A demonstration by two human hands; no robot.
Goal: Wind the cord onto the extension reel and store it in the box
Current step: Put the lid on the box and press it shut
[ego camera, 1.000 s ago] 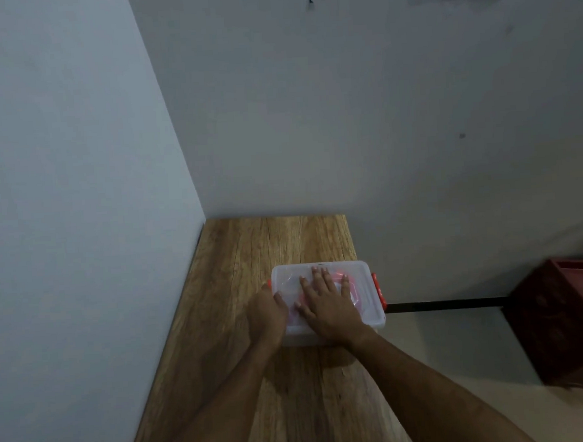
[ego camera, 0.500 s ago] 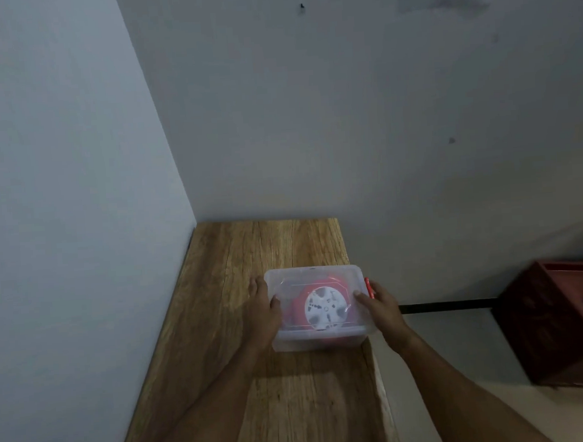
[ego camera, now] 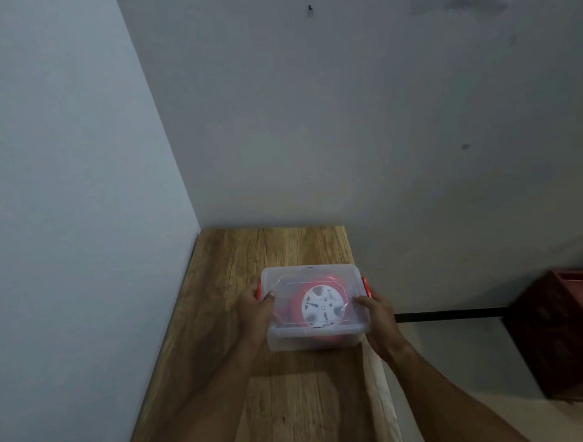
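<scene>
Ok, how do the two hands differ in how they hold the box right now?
The left hand grips the box at its left side, thumb on the lid beside the red latch. The right hand grips lower, near the front right corner. Both hold the closed box, reel inside.

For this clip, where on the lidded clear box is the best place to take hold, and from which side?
Grip the box at its two short ends, coming in from left and right, as the left hand and right hand do now. The orange latches sit on those ends, and the smooth lid probably offers little purchase from above.
</scene>
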